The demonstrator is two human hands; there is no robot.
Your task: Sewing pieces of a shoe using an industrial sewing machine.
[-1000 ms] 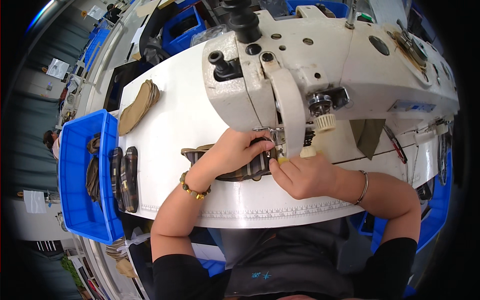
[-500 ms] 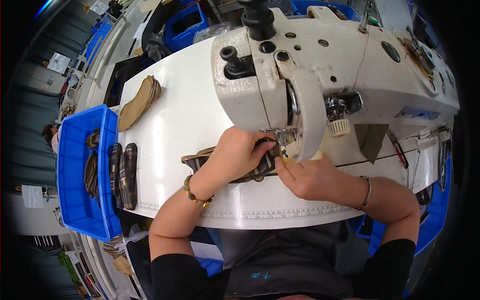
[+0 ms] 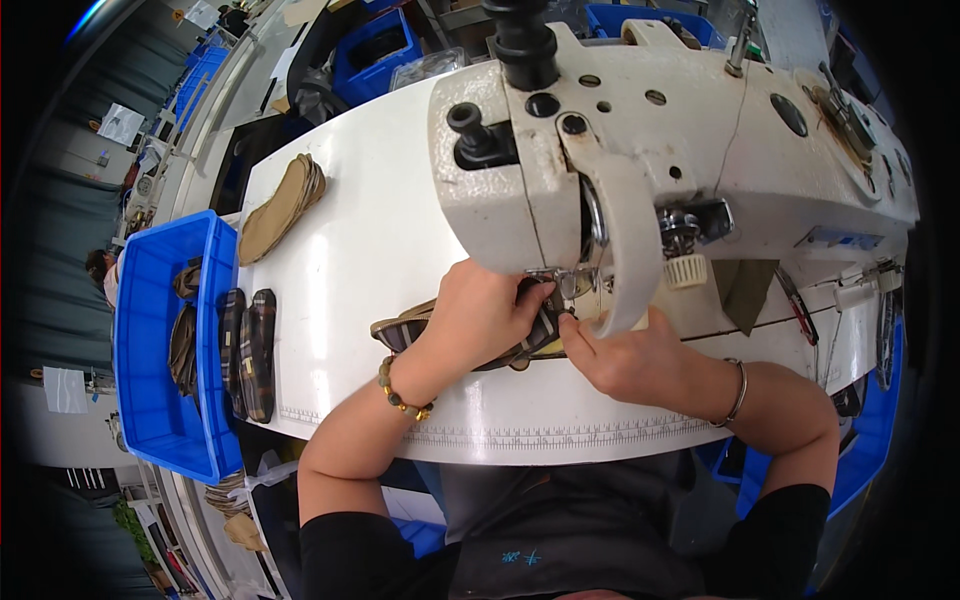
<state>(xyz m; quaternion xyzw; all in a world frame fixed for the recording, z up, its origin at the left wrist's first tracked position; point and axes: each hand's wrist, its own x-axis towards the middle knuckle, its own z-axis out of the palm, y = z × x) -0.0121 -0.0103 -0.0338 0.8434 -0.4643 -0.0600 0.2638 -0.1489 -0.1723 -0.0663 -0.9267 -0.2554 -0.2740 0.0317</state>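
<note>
The left hand (image 3: 478,318) presses flat on a striped shoe upper (image 3: 405,328) lying on the white table (image 3: 370,230) under the sewing machine (image 3: 640,150). The right hand (image 3: 625,355) pinches its right edge by the needle; a blue bin (image 3: 150,400) sits far left

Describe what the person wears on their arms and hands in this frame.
Both forearms are bare and neither hand is gloved. The left hand has a beaded bracelet of brown and amber beads at the wrist. The right hand has a thin metal bangle. Black short sleeves cover the upper arms.
</note>
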